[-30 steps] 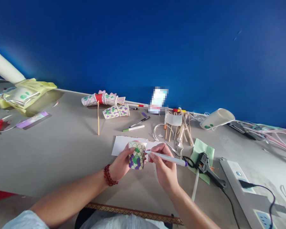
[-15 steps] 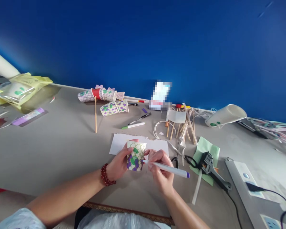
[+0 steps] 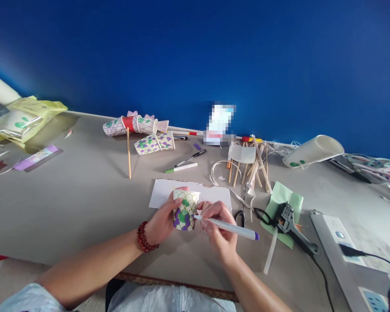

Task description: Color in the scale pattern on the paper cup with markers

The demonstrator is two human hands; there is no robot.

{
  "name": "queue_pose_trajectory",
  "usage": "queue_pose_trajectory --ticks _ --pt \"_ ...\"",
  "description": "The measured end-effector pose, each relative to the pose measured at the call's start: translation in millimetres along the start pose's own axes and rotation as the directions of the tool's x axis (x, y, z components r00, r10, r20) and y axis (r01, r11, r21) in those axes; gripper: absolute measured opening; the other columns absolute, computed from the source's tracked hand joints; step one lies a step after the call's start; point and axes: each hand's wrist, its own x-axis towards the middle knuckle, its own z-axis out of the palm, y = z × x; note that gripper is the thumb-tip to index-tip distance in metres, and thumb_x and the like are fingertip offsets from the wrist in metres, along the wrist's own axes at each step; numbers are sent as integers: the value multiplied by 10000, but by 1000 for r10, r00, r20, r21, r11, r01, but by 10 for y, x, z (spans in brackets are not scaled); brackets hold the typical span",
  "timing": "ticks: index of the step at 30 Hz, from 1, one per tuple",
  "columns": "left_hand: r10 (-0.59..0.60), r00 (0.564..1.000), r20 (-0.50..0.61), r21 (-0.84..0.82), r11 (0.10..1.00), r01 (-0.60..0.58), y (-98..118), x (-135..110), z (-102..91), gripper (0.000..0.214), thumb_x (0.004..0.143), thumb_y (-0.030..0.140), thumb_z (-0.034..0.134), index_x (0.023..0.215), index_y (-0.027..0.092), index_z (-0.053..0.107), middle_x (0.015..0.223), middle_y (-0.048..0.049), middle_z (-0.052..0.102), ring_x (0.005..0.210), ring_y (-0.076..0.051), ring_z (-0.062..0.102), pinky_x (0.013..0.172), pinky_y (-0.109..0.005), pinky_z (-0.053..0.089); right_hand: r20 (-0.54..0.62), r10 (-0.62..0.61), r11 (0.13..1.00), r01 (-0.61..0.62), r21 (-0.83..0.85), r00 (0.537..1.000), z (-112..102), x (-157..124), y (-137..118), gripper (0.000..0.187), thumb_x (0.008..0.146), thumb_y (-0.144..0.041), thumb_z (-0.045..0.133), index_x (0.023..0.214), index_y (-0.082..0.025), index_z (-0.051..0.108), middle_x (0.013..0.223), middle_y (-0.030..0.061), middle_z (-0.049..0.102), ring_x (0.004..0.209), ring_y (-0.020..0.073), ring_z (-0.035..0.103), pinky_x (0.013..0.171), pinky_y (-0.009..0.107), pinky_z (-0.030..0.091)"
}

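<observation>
My left hand (image 3: 162, 220) is closed around a white paper cup (image 3: 186, 210) drawn over with scale outlines, some filled in purple and green. Between the fingers of my right hand (image 3: 220, 225) is a white marker pen (image 3: 235, 229) with a purple end. Its tip meets the right side of the cup, near the purple scales. Behind the cup lies a sheet of white paper (image 3: 159, 193) on the grey table. Farther back, a green-tipped marker (image 3: 181, 167) and a black pen (image 3: 191, 158) lie side by side.
Scissors (image 3: 240, 218) and a glue gun (image 3: 289, 225) on green paper lie to the right, beside a power strip (image 3: 334, 255). Wooden sticks (image 3: 256, 169), a large tilted cup (image 3: 313, 152), a paper-cup fish (image 3: 133, 124) and a scale-patterned cup (image 3: 152, 144) are near the blue wall.
The view has shifted slightly. Both hands keep their hold on the cup and the marker, with the marker tip still at the cup's right side.
</observation>
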Motion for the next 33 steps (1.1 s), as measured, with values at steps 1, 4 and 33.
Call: queue_pose_trajectory --ticks 1,4,33 --pt "0 1000 -1 0 1000 0 -1 -1 0 434 855 397 756 1231 209 649 1069 -65 768 1042 -278 734 873 -378 576 -1 1 1000 -1 4 1000 0 -1 1 161 925 -301 709 800 -244 625 669 -7 544 728 201 532 730 362 480" --pt "-4 1000 -5 1 1000 4 -5 -6 -1 439 857 398 754 1238 209 642 1057 -61 769 1014 -264 737 825 -347 573 -3 11 1000 -11 10 1000 -4 -7 17 164 937 -304 696 807 -247 614 671 -9 540 720 199 526 727 363 474" --pt "-16 1000 -10 43 999 16 -21 -18 -34 555 832 492 804 1278 234 597 1030 -40 761 946 -210 724 823 -307 566 5 -28 1000 28 -5 1000 31 7 -27 187 928 -305 685 779 -240 592 647 -22 496 667 181 495 637 323 440"
